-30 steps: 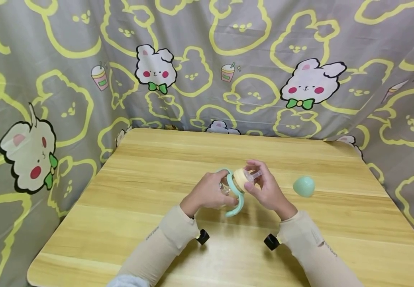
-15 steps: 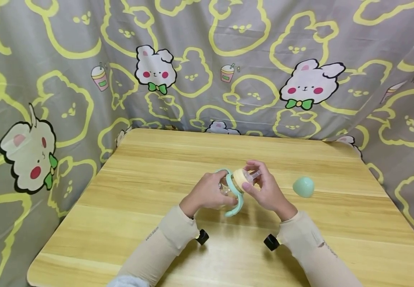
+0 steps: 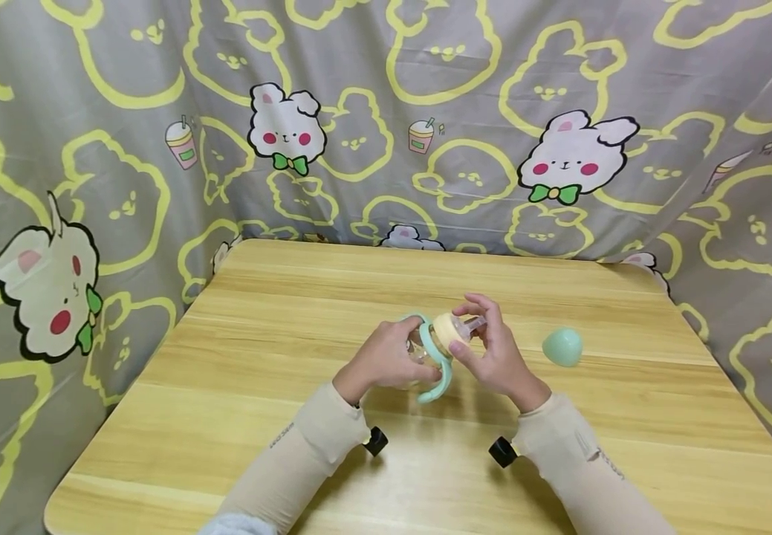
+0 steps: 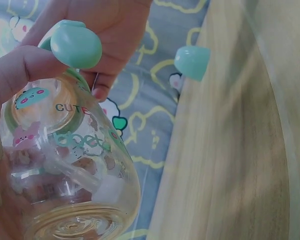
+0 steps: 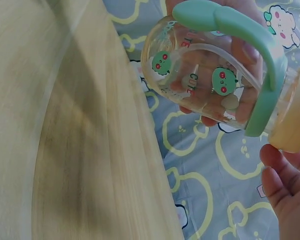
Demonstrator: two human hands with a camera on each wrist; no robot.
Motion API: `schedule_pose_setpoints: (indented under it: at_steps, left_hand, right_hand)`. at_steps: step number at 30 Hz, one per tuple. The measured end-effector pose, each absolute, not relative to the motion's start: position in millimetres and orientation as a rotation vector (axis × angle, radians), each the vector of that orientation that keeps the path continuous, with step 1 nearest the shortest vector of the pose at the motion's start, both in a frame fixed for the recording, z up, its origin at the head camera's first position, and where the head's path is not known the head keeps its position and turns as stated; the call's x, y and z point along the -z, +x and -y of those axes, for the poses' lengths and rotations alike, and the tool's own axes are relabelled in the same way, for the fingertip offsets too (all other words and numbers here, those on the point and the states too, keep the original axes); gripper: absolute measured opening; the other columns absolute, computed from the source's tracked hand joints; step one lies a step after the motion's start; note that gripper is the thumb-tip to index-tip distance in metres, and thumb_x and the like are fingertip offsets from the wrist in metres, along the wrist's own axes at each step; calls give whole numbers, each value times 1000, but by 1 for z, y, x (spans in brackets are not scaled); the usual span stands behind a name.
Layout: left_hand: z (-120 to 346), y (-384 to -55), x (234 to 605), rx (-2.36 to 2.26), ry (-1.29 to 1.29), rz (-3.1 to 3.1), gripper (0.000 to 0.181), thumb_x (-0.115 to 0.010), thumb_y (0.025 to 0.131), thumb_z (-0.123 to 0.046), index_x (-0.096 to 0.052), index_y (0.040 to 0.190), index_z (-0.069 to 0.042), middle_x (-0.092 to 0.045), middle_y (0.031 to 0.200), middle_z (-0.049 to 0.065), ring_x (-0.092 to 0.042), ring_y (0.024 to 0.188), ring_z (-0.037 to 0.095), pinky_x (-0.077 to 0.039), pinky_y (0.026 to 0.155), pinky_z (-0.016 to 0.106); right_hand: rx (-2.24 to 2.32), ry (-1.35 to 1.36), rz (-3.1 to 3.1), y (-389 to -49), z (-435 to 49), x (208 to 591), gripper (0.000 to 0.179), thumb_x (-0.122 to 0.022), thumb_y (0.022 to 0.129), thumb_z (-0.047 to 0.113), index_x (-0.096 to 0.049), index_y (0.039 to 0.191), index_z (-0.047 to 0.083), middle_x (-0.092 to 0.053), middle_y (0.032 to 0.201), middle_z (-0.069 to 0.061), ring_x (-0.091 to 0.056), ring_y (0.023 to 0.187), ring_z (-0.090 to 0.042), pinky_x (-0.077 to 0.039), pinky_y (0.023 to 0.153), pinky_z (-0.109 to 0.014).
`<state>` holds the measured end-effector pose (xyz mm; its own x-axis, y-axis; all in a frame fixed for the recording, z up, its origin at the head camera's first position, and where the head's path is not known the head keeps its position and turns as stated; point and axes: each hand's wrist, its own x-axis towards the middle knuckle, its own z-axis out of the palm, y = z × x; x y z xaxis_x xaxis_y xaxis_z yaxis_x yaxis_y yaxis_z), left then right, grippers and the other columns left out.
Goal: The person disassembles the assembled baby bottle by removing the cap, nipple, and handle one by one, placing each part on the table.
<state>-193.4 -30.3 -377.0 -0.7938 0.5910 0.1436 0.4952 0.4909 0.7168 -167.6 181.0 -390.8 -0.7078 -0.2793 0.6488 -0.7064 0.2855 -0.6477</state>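
Note:
A clear baby bottle with printed cartoon faces is held tilted above the table, its top towards the right. My left hand grips its body, fingers wrapped round the far side. A mint-green two-handled ring circles the bottle's neck. Above this ring sits a pale yellow screw collar, pinched between the thumb and fingers of my right hand. From the collar sticks out a clear straw spout, partly behind the right fingers. Inside the bottle, a straw tube runs down to a weighted end.
The mint-green domed cap lies on the wooden table, right of my right hand. A patterned grey curtain hangs around the table's far and side edges. A black wrist camera juts inward from the left wrist, another from the right.
The head view has shifted slightly. Both hands keep their hold on the bottle and collar, with the right fingers moving only a little; the cap stays put.

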Motion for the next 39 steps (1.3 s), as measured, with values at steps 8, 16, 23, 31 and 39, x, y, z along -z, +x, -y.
schedule_pose_setpoints:
  at_steps: [8, 16, 23, 31, 39]
  left_hand:
    - [31, -194, 377, -1180, 959, -2627, 45, -79, 66, -40, -58, 101, -22, -69, 94, 5, -57, 70, 11, -48, 59, 28]
    - [31, -194, 375, -1174, 963, -2623, 44, -79, 67, -41, -58, 101, -21, -69, 94, 5, -57, 70, 11, -48, 59, 27]
    - [31, -192, 376, -1197, 943, -2608, 43, -79, 67, -39, -58, 100, -21, -68, 91, 1, -57, 69, 11, -48, 59, 28]
    - [28, -194, 374, -1183, 970, -2621, 43, -79, 67, -39, -58, 100, -21, -68, 91, 1, -58, 68, 10, -48, 57, 27]
    - [30, -193, 375, -1153, 946, -2618, 43, -78, 68, -40, -57, 101, -21, -69, 94, 6, -58, 69, 10, -49, 57, 28]
  right_hand:
    - [-1380, 1024, 2077, -159, -175, 375, 44, -61, 85, -7, -44, 124, -15, -55, 109, -27, -57, 87, -15, -51, 71, -29]
    - [-1380, 1043, 2102, -170, -183, 391, 44, -60, 88, 1, -51, 131, -4, -57, 120, -18, -57, 91, -17, -51, 73, -29]
    - [-1278, 938, 2156, -170, -182, 396, 41, -63, 91, 17, -55, 129, 2, -59, 117, -15, -54, 87, -16, -48, 67, -31]
    - [-1233, 954, 2140, -172, -183, 391, 46, -56, 97, 31, -53, 132, 2, -60, 117, -13, -54, 88, -15, -48, 67, -33]
    - [-1252, 919, 2186, -169, -179, 392, 44, -58, 96, 32, -55, 130, 4, -60, 113, -9, -49, 80, -15, -44, 63, -31]
